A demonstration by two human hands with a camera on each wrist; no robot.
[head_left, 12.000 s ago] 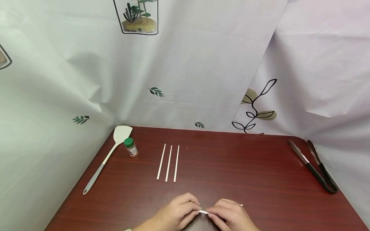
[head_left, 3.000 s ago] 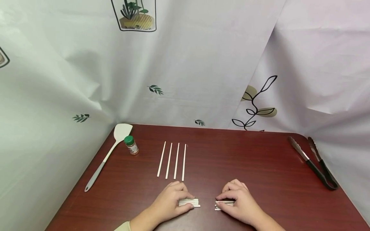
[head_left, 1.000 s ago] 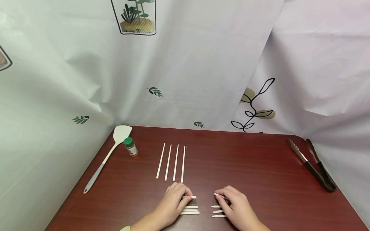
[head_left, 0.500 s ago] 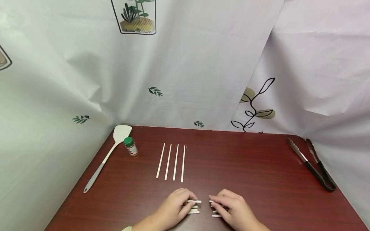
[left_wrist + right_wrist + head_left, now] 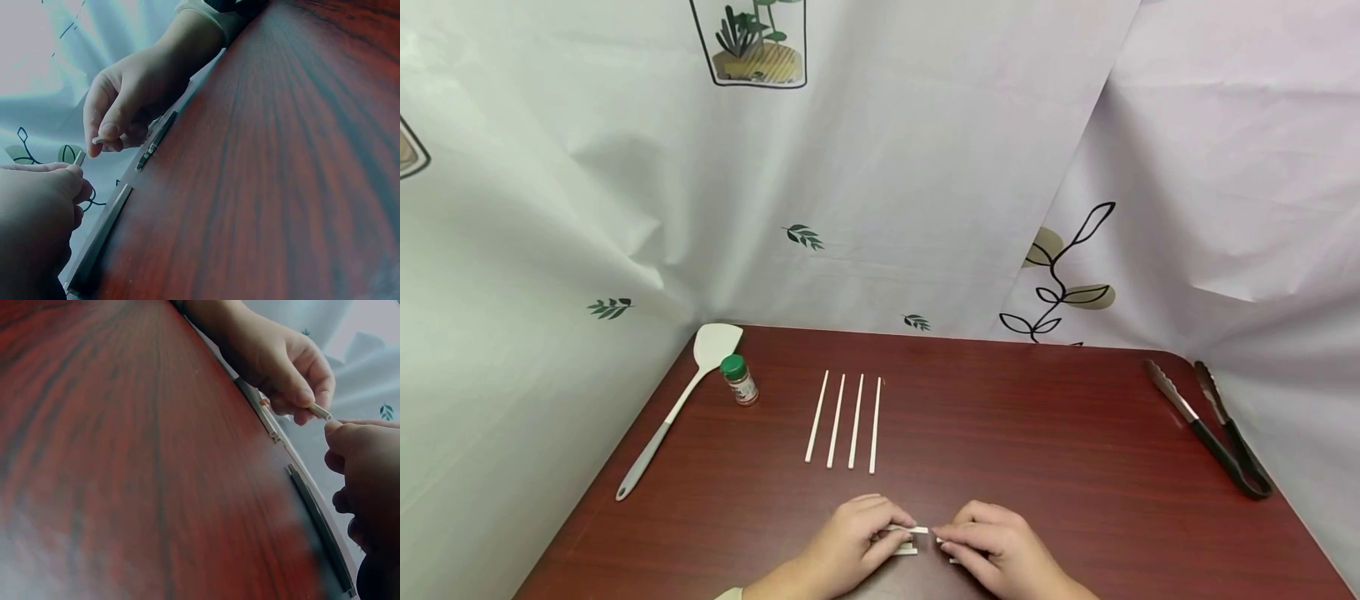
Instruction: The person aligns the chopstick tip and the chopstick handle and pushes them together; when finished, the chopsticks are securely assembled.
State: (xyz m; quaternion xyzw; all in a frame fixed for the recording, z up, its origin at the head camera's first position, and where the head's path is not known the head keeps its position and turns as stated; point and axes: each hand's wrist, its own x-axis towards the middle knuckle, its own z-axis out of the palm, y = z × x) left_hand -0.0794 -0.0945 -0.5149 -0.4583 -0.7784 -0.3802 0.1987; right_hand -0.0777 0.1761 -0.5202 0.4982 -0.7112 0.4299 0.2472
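Observation:
My left hand pinches a short white stick between thumb and fingers, its end poking out to the right. Opposite it, my right hand pinches another short white stick, mostly covered by the fingers. The two ends point at each other across a small gap, held above the table in both wrist views. Other short sticks lie on the table under the left hand, and one end of a short stick shows below the right. Beyond the hands, several long white sticks lie in a row.
A white spatula with a grey handle lies along the left edge of the dark red table. Beside its head stands a green-capped spice jar. Metal tongs with black handles lie at the right edge. A printed cloth hangs behind.
Over twelve seconds the row of long sticks gained one at its right. Both hands then picked up short sticks from the table, and in the last second they moved closer together.

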